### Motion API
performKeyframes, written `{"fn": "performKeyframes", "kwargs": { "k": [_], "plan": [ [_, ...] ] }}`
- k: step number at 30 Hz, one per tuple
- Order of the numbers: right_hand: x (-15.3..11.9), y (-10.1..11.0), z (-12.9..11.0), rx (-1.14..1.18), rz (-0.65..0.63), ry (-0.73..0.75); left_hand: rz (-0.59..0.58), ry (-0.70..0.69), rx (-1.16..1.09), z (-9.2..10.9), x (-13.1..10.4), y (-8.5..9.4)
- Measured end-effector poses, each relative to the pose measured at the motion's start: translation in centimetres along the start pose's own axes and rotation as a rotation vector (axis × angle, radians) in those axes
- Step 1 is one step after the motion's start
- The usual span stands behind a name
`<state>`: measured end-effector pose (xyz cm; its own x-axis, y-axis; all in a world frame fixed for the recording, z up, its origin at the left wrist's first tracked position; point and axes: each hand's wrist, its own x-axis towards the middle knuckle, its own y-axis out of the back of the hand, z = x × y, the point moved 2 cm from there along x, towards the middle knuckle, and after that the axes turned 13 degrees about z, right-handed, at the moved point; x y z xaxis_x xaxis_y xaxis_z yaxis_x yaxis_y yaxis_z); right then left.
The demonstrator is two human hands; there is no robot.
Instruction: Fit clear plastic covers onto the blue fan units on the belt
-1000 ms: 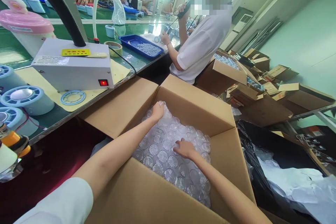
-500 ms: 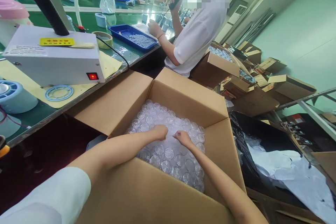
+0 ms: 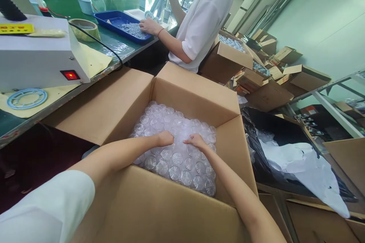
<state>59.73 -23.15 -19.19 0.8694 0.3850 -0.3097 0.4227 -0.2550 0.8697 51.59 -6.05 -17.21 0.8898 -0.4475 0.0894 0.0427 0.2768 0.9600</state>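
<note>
Inside the open cardboard box [image 3: 159,212], from the far left corner towards the near edge, clear round plastic pieces [image 3: 177,158] lie closely packed. Over their middle, the left hand [image 3: 165,138] looks curled and the right hand [image 3: 195,140] loosely bent; whether either grips anything I cannot tell. The step seems to be arranging the top of the pack; next probably calls for light fingertip work, without pressing down

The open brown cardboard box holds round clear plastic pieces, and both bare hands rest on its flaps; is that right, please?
Not quite: in the head view, the left hand and right hand are over the round clear plastic pieces in the open brown cardboard box, not on its flaps.
</note>
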Motion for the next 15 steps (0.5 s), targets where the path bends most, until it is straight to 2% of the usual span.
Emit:
{"fn": "performKeyframes", "kwargs": {
  "k": [3, 6, 11, 13, 15],
  "plan": [
    [0.2, 2.4, -0.1, 0.049, 0.067, 0.043, -0.12, 0.061, -0.039, -0.9, -0.1, -0.1],
    [0.3, 5.3, -0.7, 0.051, 0.183, 0.095, -0.166, 0.124, -0.082, -1.2, -0.1, 0.3],
    [-0.6, 9.0, -1.7, -0.055, 0.279, 0.146, -0.138, 0.195, -0.195, -0.6, 0.5, 1.9],
    [-0.8, 9.6, -2.2, -0.101, 0.312, 0.12, -0.109, 0.244, -0.231, -0.6, 1.1, 3.0],
    [-0.8, 9.2, -2.9, -0.143, 0.339, 0.081, -0.079, 0.307, -0.246, -1.1, 1.7, 4.4]
  ]
}}
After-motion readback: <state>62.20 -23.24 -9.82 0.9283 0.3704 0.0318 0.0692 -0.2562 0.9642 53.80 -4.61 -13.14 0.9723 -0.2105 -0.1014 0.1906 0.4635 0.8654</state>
